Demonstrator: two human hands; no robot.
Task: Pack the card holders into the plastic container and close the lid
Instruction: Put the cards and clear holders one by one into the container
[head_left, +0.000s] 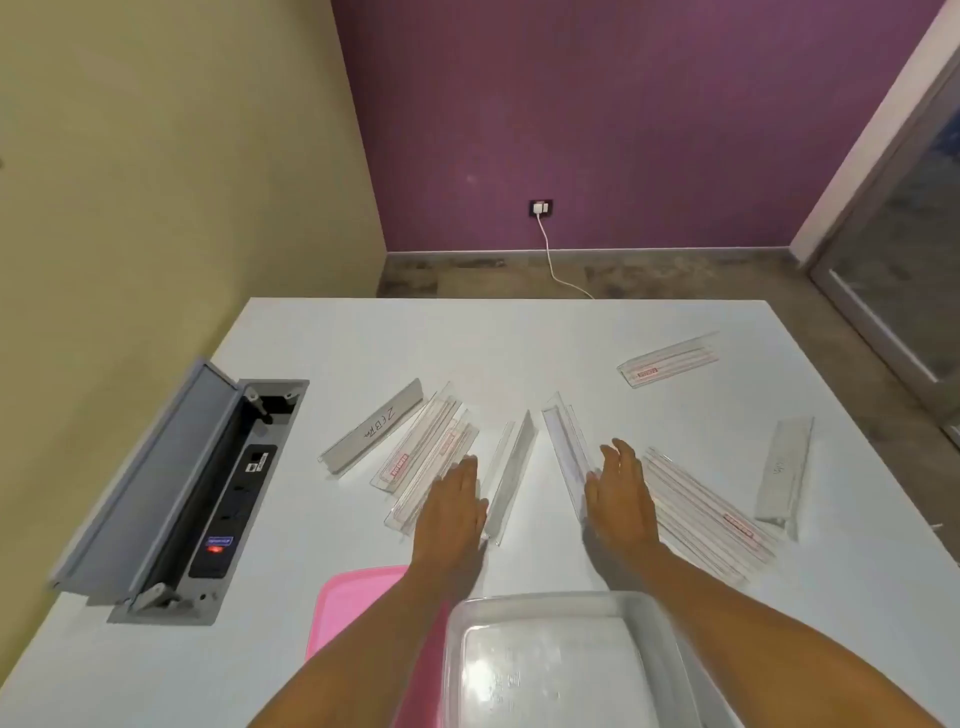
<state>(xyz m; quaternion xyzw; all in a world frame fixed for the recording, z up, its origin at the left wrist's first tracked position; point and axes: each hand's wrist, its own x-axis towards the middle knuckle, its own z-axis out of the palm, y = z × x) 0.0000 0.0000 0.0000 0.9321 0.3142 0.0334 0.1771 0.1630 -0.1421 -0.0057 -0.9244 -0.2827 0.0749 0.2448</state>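
Observation:
Several clear card holders lie scattered on the white table (519, 343). One card holder (511, 475) stands just right of my left hand (452, 512), which is flat with fingers together, touching its side. Another card holder (566, 449) lies just left of my right hand (623, 493), also flat and touching it. More card holders lie at the left (371, 426), behind my left hand (426, 452), at the right (711, 512), far right (784, 475) and back right (670, 359). The clear plastic container (561, 670) stands open near me. Its pink lid (353, 608) lies left of it, partly under my left arm.
An open cable box (182, 493) with a black power strip is set into the table at the left. A white cable (550, 260) runs from a wall socket to the table's far edge. The table's right edge slants along the floor.

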